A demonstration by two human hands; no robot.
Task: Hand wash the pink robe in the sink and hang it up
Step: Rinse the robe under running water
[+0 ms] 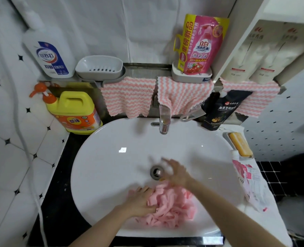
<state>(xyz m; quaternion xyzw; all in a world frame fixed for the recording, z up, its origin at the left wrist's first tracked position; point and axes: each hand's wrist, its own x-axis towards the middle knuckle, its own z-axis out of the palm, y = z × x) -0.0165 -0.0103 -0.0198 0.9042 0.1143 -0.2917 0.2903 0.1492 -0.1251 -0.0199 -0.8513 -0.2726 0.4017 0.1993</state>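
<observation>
Looking down from the head camera, we saw the pink robe lying crumpled in the near part of the white sink, its far edge just beside the drain. The left hand lay palm down on the robe's left side, fingers nearly straight and pressed onto the cloth, gripping nothing. The right hand was blurred, just right of the drain and over the robe's far edge, with its fingers loosely splayed; we could not tell whether its thumb had caught the cloth. The tap stood at the far rim; behind it, pink-and-white striped cloths hung from a shelf. A yellow jug stood at the far left of the basin; an orange soap bar lay in a dish to the right; a pink pouch stood on the shelf.
</observation>
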